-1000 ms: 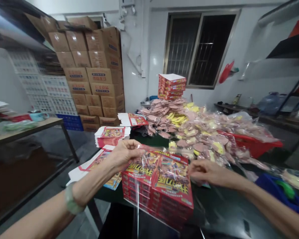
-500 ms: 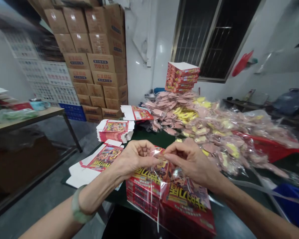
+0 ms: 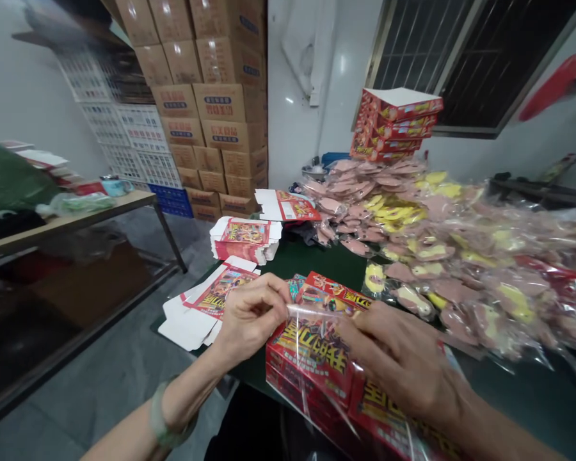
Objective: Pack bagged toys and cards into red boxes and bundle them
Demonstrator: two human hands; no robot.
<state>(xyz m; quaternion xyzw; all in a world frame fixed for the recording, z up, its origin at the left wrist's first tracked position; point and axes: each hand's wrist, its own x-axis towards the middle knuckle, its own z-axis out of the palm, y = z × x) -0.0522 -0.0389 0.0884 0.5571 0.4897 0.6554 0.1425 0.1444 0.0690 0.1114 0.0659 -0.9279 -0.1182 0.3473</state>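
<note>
My left hand (image 3: 254, 314), with a pale green bangle at the wrist, pinches the edge of a clear plastic bag (image 3: 312, 312). The edge stretches across to my right hand (image 3: 403, 355), whose curled fingers grip the other side; that hand is partly blurred. Under the plastic, right below both hands, lie stacked red printed boxes (image 3: 312, 355) with large yellow lettering. My right hand hides part of them. Left of my left hand, a flattened box (image 3: 216, 294) with white flaps lies at the table edge.
Behind it sit a pile of flat boxes (image 3: 244, 237) and another unfolded carton (image 3: 292, 205). Pink and yellow items in clear wrappers (image 3: 413, 224) heap up across the right side, with red boxes (image 3: 396, 121) stacked behind. Brown cartons (image 3: 221, 102) and a side table (image 3: 139, 198) stand left.
My hands were close together, pinching the plastic; now they are farther apart with its edge stretched between them. The camera view has turned a little left.
</note>
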